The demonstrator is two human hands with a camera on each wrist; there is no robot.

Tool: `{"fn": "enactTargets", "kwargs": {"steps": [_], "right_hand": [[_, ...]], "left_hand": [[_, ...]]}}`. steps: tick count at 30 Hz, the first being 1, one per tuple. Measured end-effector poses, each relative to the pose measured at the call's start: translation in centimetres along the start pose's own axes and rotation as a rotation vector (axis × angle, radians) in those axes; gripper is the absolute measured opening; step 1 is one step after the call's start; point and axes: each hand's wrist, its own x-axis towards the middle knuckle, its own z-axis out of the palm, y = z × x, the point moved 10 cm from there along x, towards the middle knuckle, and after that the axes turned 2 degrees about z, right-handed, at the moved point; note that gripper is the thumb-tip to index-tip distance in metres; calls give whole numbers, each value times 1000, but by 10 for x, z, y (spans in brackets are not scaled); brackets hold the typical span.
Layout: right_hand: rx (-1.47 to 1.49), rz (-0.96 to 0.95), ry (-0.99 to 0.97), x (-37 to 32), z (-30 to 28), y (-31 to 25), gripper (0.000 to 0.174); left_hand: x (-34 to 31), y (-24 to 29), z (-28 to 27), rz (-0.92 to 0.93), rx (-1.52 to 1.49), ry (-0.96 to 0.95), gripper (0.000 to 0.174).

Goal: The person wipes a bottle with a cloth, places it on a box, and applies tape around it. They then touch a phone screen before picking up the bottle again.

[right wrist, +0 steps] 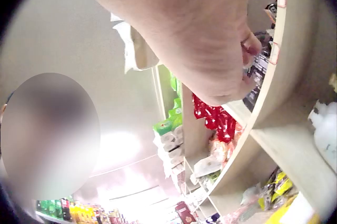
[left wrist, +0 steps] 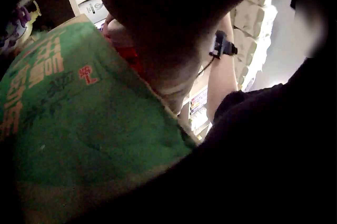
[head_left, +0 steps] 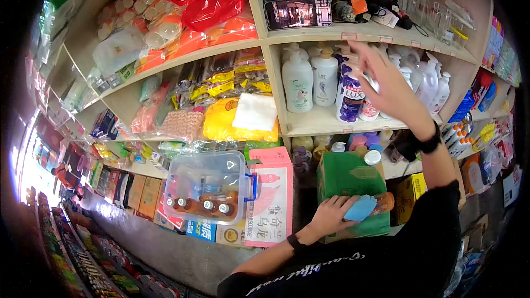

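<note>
The left hand [head_left: 330,215] holds a blue cloth [head_left: 360,208] against a bottle of orange-brown liquid [head_left: 383,202], lying on its side over a green box [head_left: 345,176]. In the left wrist view the hand [left wrist: 163,39] is dark above the green box [left wrist: 95,108]. Raised in front of the middle shelf's pump bottles, the right hand [head_left: 389,85] has its fingers pointing up and left, near the upper shelf edge. In the right wrist view the hand [right wrist: 184,34] has bent fingers; whether they touch anything is unclear. A phone [head_left: 298,12] stands on the upper shelf.
A clear plastic bin [head_left: 207,165] with several brown bottles [head_left: 226,208] stands left of the green box, beside a pink carton [head_left: 269,198]. Shelves hold a purple LUX bottle [head_left: 351,96], a white cloth [head_left: 254,112] and red bags [head_left: 212,0]. A yellow box [head_left: 411,193] stands at the right.
</note>
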Motion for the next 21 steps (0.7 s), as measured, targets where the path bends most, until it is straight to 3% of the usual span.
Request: {"fn": "enactTargets", "kwargs": {"steps": [7, 9, 13, 18, 21], "right_hand": [[-10, 104, -328, -127, -5, -26, 67], [6, 59, -361, -163, 18, -21, 61], [144, 286, -550, -231, 86, -3, 57], [52, 281, -367, -282, 147, -10, 52], [17, 311, -271, -279, 149, -18, 46]], "left_hand": [[0, 0, -1, -2, 37, 39, 82], [-1, -1, -2, 0, 54, 53, 81], [-3, -2, 3, -19, 68, 34, 81], [-9, -10, 10, -93, 55, 21, 81], [-12, -14, 15, -152, 31, 33, 81]]}}
